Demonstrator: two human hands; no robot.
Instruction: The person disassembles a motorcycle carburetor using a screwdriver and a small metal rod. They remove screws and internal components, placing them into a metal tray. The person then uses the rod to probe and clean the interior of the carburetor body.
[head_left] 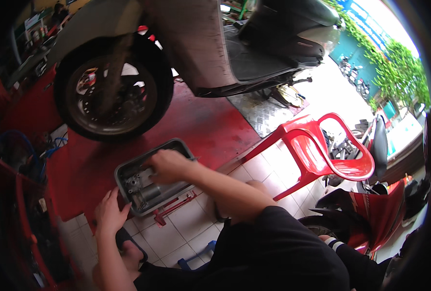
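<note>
A grey rectangular tray (119,175) rests at the near edge of a red platform (203,123). Inside it lie greyish metal parts (134,183) and a smooth, rounded grey piece (152,193). My right hand (169,166) reaches over the tray with its fingers curled down into it; the fingertips and whatever they hold are hidden. At the tray's left side is my left hand (110,213), its thumb apart from the fingers. Those fingers are close to the rim, and I cannot tell whether they touch it.
A scooter (191,48) stands on the platform, its front wheel (113,92) just beyond the tray. To the right are a red plastic chair (312,145) and a red motorbike (370,213). A blue stool (196,257) is near my legs. Red shelving (31,218) stands at left.
</note>
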